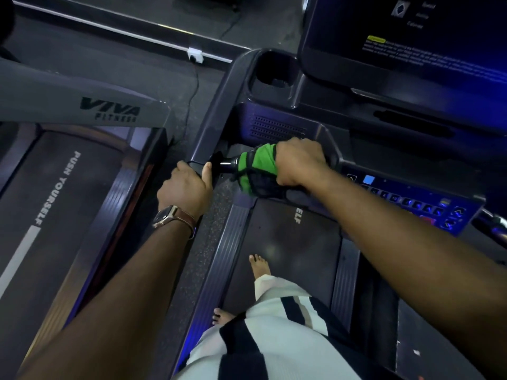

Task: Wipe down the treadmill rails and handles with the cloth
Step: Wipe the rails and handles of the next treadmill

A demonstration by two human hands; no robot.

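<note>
Your right hand (300, 163) grips the green cloth (258, 168) around the front handle (229, 165); your left hand (186, 187) clasps the side rail (214, 111); twist fully round, overlapping strokes.

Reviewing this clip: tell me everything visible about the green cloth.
The green cloth is bright green fabric with black patches or edging, bunched and wrapped around the treadmill's short dark handle. The right hand grips it against that handle, just below the console's vent grille. A crumpled fold hangs down under the fist. The left hand holds the side rail beside it, not touching the cloth.
</note>
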